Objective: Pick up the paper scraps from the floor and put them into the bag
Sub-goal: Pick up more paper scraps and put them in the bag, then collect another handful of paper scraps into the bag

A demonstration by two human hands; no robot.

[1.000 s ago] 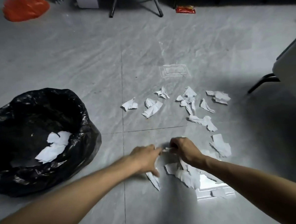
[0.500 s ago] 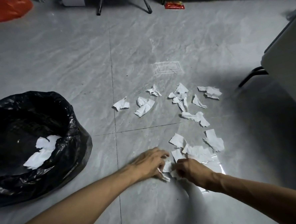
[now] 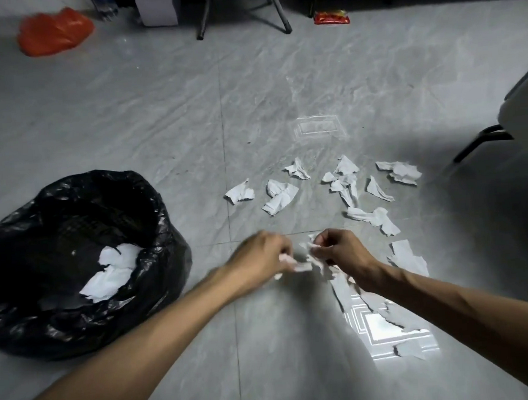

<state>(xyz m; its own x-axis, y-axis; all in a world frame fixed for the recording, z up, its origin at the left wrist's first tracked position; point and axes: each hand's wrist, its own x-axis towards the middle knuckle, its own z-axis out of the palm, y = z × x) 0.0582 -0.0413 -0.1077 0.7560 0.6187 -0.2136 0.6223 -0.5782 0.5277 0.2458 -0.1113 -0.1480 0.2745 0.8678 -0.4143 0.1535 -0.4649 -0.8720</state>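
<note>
Several white paper scraps (image 3: 279, 195) lie scattered on the grey tiled floor, right of centre. An open black bag (image 3: 152, 213) sits on the floor at the left, with white paper (image 3: 112, 274) inside it. My left hand (image 3: 260, 258) is closed around crumpled scraps just above the floor. My right hand (image 3: 341, 250) is beside it, pinching more scraps (image 3: 314, 258) that hang between the two hands. More torn pieces (image 3: 408, 256) lie to the right of my right wrist and under my right forearm.
Far back stand metal chair legs (image 3: 242, 18), an orange plastic bag (image 3: 53, 32), a white box (image 3: 158, 7) and a red wrapper (image 3: 331, 18). A grey chair with a black leg (image 3: 481, 140) stands at the right edge. A bright light patch (image 3: 385, 328) glares on the floor.
Both hands have lifted from the floor with scraps gathered in them; the scraps that lay near them half a second ago are now in the fingers. The view has shifted slightly.
</note>
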